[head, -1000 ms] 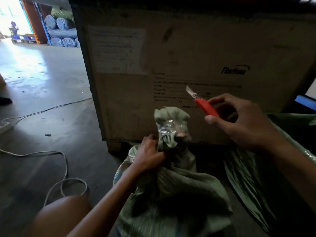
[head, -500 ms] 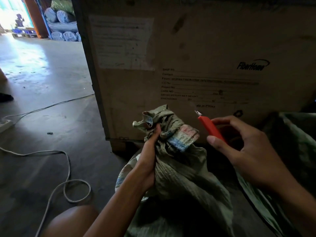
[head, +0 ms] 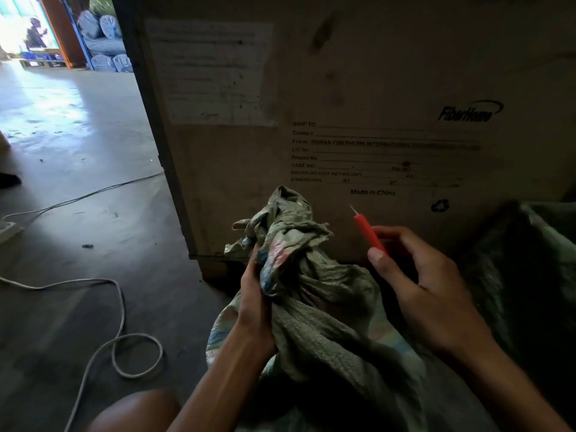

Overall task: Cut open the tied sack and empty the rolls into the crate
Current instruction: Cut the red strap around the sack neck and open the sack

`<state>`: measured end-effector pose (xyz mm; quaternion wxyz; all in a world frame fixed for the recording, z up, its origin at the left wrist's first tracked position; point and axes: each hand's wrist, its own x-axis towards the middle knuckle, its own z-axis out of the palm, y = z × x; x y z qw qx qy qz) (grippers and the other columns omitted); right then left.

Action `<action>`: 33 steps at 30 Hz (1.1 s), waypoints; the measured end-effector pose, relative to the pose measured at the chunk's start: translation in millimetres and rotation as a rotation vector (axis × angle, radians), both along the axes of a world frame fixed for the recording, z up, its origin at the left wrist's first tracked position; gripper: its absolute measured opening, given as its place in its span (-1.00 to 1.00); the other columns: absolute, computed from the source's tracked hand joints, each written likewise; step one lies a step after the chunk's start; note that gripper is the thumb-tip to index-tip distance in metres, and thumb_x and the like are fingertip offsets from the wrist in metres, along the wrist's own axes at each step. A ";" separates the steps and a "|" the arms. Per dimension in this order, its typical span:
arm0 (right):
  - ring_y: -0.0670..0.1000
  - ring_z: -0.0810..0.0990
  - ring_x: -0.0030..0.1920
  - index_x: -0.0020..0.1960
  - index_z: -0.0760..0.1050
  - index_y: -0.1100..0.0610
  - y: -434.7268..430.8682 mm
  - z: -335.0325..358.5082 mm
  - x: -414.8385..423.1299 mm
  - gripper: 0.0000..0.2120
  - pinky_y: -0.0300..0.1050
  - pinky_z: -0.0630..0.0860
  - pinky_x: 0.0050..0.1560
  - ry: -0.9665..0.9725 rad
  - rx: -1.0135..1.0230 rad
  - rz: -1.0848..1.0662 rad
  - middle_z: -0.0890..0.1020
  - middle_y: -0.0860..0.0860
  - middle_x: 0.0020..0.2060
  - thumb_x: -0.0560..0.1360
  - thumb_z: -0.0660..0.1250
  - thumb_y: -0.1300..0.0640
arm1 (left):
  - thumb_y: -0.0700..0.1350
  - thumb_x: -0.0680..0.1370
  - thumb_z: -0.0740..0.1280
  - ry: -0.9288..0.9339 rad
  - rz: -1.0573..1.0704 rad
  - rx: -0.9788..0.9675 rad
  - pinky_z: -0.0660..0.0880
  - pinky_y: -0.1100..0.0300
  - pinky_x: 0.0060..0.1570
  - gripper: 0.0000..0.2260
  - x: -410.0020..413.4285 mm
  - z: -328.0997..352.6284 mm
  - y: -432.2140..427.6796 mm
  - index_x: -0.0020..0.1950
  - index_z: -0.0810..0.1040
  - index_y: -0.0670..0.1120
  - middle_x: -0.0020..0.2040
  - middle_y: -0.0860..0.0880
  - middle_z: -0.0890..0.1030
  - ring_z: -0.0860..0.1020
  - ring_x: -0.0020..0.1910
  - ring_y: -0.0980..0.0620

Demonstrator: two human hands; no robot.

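Observation:
A grey-green woven sack (head: 327, 332) stands on the floor in front of me, its neck bunched and tied at the top (head: 286, 219). My left hand (head: 257, 294) grips the sack just below the tied neck. My right hand (head: 427, 294) holds a red-handled utility knife (head: 369, 233) to the right of the neck, its short blade pointing up and left, a little apart from the fabric. The rolls inside the sack are hidden.
A large wooden shipping crate (head: 358, 104) with printed labels stands right behind the sack. A second dark green sack (head: 530, 260) lies at the right. A white cable (head: 118, 338) loops over the concrete floor at the left. My knee (head: 134, 413) shows at the bottom.
My right hand has lowered the knife from above the sack's neck to beside it. My left hand has shifted its grip and turned the tied neck leftward.

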<state>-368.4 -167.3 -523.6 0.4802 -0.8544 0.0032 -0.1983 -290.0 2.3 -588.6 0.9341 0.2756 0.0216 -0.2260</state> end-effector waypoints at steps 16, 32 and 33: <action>-0.18 0.64 -0.07 0.17 0.55 -0.10 -2.0 9.7 -9.4 -0.81 -0.26 0.49 -0.12 -0.117 0.093 -0.060 0.69 -0.11 -0.15 0.58 0.27 -0.03 | 0.00 0.12 0.61 -0.232 -0.003 0.180 0.41 0.06 0.03 -0.33 8.7 10.2 21.5 0.12 0.48 -0.20 0.01 -0.29 0.48 0.45 -0.06 -0.24; -0.19 0.65 -0.05 0.19 0.50 -0.21 4.9 17.7 -28.5 -0.79 -0.40 0.52 -0.17 -0.211 -0.057 -0.015 0.65 -0.24 -0.08 0.56 0.30 -0.11 | 0.21 0.34 0.44 -0.524 0.058 0.804 0.67 0.20 -0.13 -0.57 -2.4 22.6 25.9 -0.10 0.70 -0.16 -0.15 -0.08 0.77 0.73 -0.17 0.02; -0.18 0.65 -0.07 0.18 0.50 -0.21 6.8 16.4 -28.5 -0.80 -0.39 0.52 -0.18 -0.199 -0.070 -0.001 0.65 -0.22 -0.08 0.56 0.31 -0.11 | 0.29 0.31 0.44 -0.509 0.071 0.806 0.67 0.07 -0.05 -0.46 -2.2 20.7 23.7 -0.12 0.70 -0.19 -0.14 -0.15 0.76 0.72 -0.16 -0.05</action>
